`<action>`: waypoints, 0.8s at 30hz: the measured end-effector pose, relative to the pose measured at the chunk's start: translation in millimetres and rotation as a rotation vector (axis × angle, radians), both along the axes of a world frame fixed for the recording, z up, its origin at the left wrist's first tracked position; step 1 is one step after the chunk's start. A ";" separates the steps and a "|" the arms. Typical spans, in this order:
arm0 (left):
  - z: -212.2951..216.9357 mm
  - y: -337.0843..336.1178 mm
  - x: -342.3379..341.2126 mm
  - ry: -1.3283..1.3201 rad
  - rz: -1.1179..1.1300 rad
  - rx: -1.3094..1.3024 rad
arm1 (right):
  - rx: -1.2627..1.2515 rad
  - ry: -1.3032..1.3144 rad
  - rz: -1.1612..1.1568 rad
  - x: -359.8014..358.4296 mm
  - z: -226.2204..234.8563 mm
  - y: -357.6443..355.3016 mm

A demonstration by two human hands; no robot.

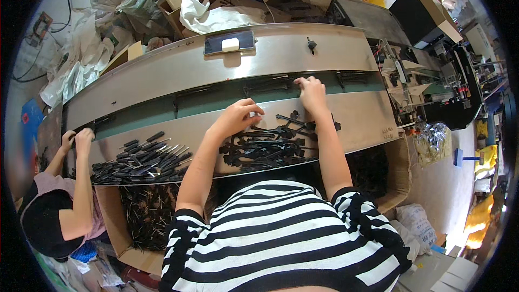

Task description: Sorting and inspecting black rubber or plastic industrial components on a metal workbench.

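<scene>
Person in striped shirt at a steel worktop (pixel 162 70) with a green conveyor belt (pixel 162 116) running left to right through it. Left hand (pixel 238 116) rests at the far edge of a pile of black plastic pieces (pixel 265 148) on the near ledge, fingers curled down onto one piece; whether it is gripped, cannot tell. Right hand (pixel 311 91) reaches farther, fingertips pressed on a black piece (pixel 270 84) lying on the belt, fingers bent, not closed round it. Step in hand looks like laying pieces onto the belt. Next move likely needs a fresh piece lifted clear of the tangled pile. A co-worker's hands (pixel 75 140) work a second heap (pixel 143 159) at left.
</scene>
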State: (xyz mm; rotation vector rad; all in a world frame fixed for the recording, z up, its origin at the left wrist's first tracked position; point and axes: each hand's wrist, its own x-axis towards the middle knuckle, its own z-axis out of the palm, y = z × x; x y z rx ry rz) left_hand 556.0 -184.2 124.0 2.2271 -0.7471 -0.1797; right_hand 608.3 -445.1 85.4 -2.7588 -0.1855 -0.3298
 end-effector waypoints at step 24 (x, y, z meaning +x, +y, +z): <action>-2.7 -14.1 -6.3 -0.057 -0.222 0.016 | 0.107 0.062 0.354 -49.7 38.6 -23.9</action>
